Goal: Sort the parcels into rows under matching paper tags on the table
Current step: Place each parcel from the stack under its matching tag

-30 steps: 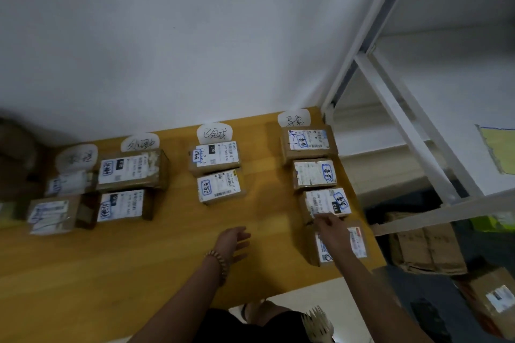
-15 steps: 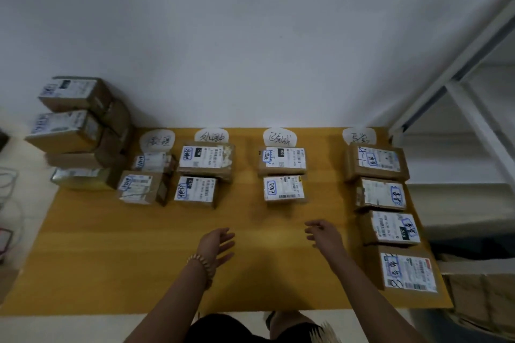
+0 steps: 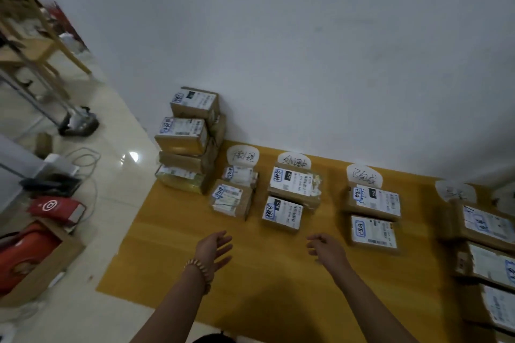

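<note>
1. Your left grip and right grip hang loose and empty over the bench
2. Unsorted stack sits at the far-left corner; left grip is nearer, boxes lie long side across you

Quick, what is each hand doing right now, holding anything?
Left hand: open, holding nothing.
Right hand: open, fingers loosely curled, holding nothing.

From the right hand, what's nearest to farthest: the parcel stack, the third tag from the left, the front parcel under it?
1. Front parcel, just right of the right hand.
2. Third tag, farther back behind that parcel.
3. Parcel stack, far off to the left.
</note>
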